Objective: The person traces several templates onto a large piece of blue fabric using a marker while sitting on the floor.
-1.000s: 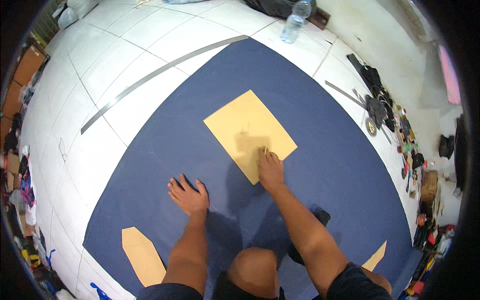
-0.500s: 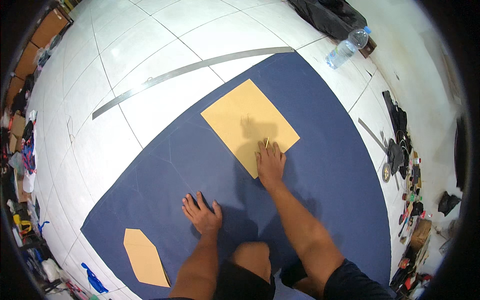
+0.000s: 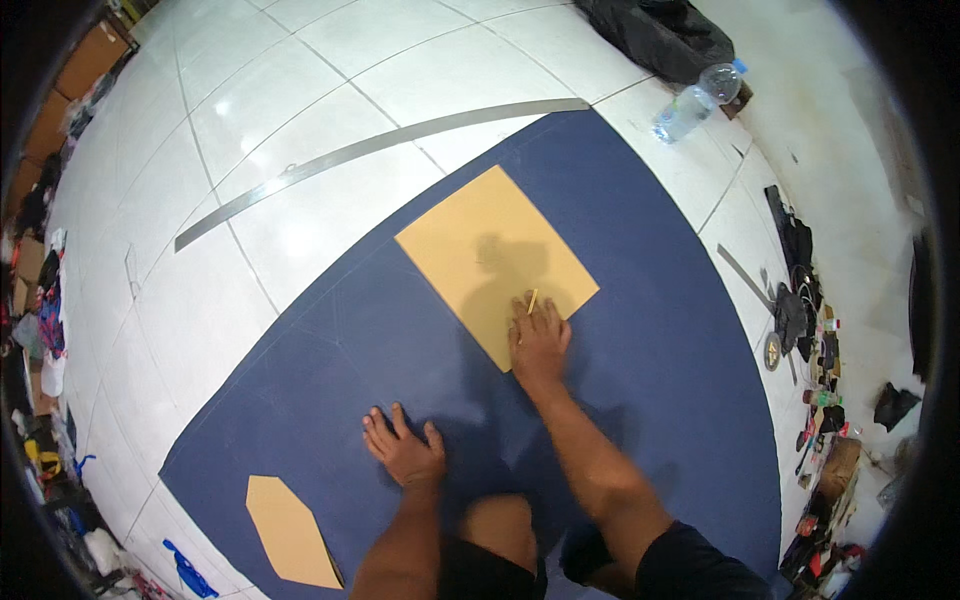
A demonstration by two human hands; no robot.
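Note:
Dark blue cloth (image 3: 660, 400) is spread over the floor, with faint pale lines drawn on it. A rectangular tan card pattern (image 3: 470, 230) lies on its far part. My right hand (image 3: 541, 345) rests on the card's near corner, a thin yellow pencil-like stick (image 3: 532, 301) held between its fingers. My left hand (image 3: 408, 450) lies on the bare cloth, fingers spread and holding nothing. A smaller tan card pattern (image 3: 290, 532) with cut corners sits at the near left of the cloth.
A long metal ruler (image 3: 375, 145) lies along the cloth's far edge on white tiles. At the far right, a water bottle (image 3: 690, 108) lies near a black bag (image 3: 665, 40). A shorter metal strip (image 3: 745, 275) and assorted clutter line the right wall; boxes (image 3: 90, 60) stand at left.
My view has shifted slightly, so the cards and hands appear a little lower. Both hands keep their places on the card and cloth, and the stick stays in my right hand.

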